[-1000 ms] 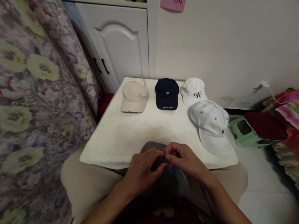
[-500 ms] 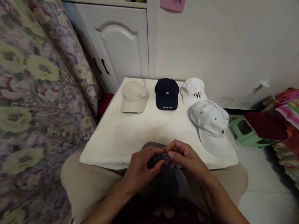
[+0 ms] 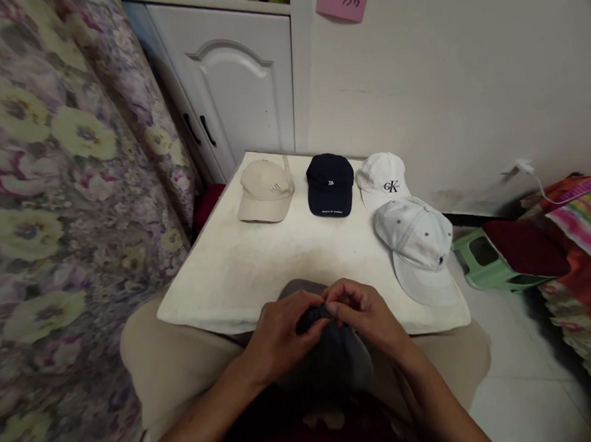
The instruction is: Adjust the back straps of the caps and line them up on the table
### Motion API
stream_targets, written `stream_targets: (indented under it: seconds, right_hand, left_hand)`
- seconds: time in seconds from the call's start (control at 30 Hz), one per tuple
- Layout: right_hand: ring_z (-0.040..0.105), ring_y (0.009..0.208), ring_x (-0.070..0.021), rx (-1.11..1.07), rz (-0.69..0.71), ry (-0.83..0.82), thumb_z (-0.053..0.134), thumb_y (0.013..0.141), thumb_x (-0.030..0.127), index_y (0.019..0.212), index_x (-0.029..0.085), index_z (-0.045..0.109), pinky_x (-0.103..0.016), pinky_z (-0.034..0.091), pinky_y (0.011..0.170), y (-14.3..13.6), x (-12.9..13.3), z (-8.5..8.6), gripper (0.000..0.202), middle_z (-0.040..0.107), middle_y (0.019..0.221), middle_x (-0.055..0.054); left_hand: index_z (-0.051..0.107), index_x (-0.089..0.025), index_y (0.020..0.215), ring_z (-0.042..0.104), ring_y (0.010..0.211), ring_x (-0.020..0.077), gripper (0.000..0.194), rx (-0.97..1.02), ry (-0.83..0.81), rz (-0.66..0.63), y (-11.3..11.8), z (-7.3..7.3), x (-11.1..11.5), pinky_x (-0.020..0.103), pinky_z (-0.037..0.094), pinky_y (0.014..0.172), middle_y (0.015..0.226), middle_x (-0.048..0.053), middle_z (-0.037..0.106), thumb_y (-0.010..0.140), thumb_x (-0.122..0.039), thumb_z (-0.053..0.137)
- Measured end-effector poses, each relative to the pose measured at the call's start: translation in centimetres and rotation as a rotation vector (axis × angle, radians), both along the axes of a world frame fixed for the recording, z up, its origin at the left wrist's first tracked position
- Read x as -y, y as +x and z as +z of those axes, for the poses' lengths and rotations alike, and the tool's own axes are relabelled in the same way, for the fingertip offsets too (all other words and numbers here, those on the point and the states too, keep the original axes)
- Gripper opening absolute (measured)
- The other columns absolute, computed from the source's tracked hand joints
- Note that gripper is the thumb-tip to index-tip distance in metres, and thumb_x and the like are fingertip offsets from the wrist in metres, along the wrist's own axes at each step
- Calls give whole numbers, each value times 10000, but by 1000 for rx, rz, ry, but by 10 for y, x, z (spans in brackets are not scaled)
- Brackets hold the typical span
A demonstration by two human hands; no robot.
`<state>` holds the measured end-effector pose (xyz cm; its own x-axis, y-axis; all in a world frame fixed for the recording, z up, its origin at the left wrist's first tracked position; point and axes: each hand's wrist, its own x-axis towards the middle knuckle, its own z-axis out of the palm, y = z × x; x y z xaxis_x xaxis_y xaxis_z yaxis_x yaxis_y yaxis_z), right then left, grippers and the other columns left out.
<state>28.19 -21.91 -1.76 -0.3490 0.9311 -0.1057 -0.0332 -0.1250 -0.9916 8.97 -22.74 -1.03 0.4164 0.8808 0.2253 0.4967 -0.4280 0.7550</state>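
Observation:
A dark grey cap [image 3: 334,359] rests at my lap by the table's near edge, its brim partly showing beyond my hands. My left hand [image 3: 286,325] is closed, thumb and fingers pinching the cap's dark back strap. Close against it, my right hand [image 3: 353,304] pinches the strap's other end between thumb and fingertips. The fingers hide the strap's fastening. Farther off on the table stand a beige cap [image 3: 266,191], a navy cap [image 3: 330,185] and a white cap with black letters [image 3: 381,176]. A pale blue-grey cap [image 3: 416,233] sits at the right, overlapping the white one.
The caps stand on a table with a cream cover [image 3: 218,272]. A floral curtain [image 3: 66,228] hangs at the left, and a white cabinet [image 3: 237,78] stands behind. On the floor at right is a green stool [image 3: 478,256] with a dark red top, beside an orange-red cloth [image 3: 588,310].
My fingers have shifted slightly on the strap, and my two hands' fingertips are closer together, with less of the strap showing. The caps on the table have stayed put.

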Motion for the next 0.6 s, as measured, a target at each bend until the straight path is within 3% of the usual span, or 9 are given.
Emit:
stream_targets:
  seconds: [0.23,0.4,0.53,0.6]
  right_hand:
    - [647,760,-120,-176,2,16,747,813,260,980,220,674,-241,513,698,0,5,-4,187,714,981,-16]
    - [660,781,-122,-125,5,45,708,856,240,990,232,691,-234,512,702,-1,6,-3,135,717,930,-4]
    - [671,893,-142,-96,16,78,702,861,231,1016,242,698,-258,515,786,2,6,-3,156,715,1009,-14]
    - [673,821,-143,-92,18,45,712,849,251,1061,244,686,-260,521,728,4,6,-4,213,716,953,-10]
  left_hand:
    - [688,-202,979,703,850,172,161,107,-68,50,-2,6,-2,283,523,755,920,9,753,828,-167,642]
    - [691,-202,990,702,844,168,165,105,-81,42,-1,5,-2,286,525,750,919,8,753,835,-170,646]
    - [689,-195,1007,705,868,173,187,106,-73,38,-1,3,-2,291,527,778,947,15,757,824,-165,660]
    - [690,-194,1009,706,873,173,192,120,-91,46,-1,4,-3,286,524,782,947,14,758,823,-158,659]
